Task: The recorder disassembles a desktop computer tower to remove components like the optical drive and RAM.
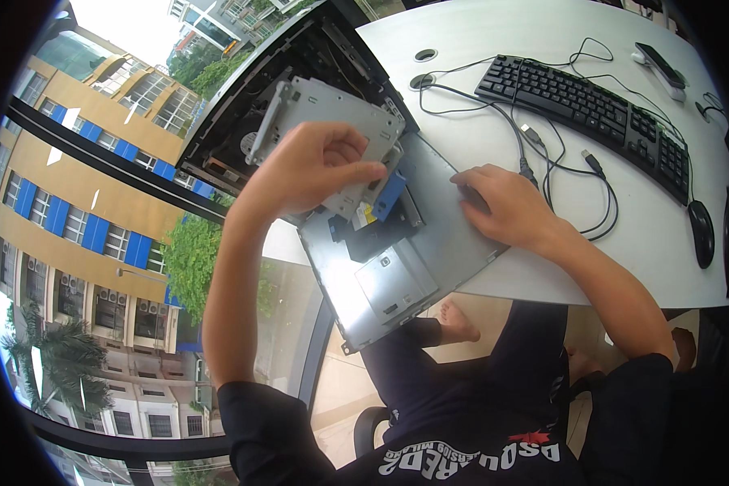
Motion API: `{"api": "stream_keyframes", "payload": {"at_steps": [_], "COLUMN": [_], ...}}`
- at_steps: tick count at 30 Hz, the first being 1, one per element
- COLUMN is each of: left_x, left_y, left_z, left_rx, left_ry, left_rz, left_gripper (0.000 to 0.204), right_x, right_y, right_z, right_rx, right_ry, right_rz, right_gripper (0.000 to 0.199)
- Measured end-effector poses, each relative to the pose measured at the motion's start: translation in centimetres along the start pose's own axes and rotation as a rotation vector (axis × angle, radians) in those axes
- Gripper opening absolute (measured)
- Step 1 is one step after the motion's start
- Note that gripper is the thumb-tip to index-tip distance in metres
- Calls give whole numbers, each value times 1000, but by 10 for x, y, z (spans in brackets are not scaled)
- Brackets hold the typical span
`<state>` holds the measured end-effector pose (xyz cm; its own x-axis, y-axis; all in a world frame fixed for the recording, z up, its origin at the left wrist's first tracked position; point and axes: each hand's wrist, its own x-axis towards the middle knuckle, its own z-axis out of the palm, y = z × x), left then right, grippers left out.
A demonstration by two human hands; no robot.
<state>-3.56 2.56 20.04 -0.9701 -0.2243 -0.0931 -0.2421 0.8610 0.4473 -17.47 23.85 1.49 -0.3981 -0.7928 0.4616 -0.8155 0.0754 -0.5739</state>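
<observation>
An opened black computer case (219,138) lies at the upper left, and a shiny metal panel (462,243) extends from it toward me. Tilted above the case opening is a grey metal drive bracket (340,105) with a blue plastic part (390,197) at its lower end. My left hand (316,162) is in front of the bracket, fingers curled and thumb near its lower edge; anything small within them is hidden. On the panel's right side rests my right hand (510,206), thumb and fingers apart. Between them shows a dark patch, object or shadow, I cannot tell.
The white table (454,49) holds a black keyboard (583,113), a black mouse (701,233) and loose black cables (555,162). A phone-like dark device (660,65) is at the far right. Windows are on the left. The panel's near corner overhangs the table edge above my lap.
</observation>
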Motion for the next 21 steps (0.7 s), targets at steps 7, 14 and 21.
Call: {"api": "stream_keyframes", "payload": {"at_steps": [7,14,21], "left_x": [-65,-109,-118], "left_y": [-11,-78,-94], "left_z": [13,6,26], "left_rx": [-278,-1322,-1543], "left_ry": [-17,230,377], "left_rz": [62,-8,134], "left_gripper": [38,44,42], "right_x": [-4,-4,0], "right_y": [0,0,-5], "right_z": [4,4,1], "right_rx": [15,-2,-10], "right_ry": [49,63,35], "right_rz": [-8,-34,30], "right_gripper": [33,32,32]}}
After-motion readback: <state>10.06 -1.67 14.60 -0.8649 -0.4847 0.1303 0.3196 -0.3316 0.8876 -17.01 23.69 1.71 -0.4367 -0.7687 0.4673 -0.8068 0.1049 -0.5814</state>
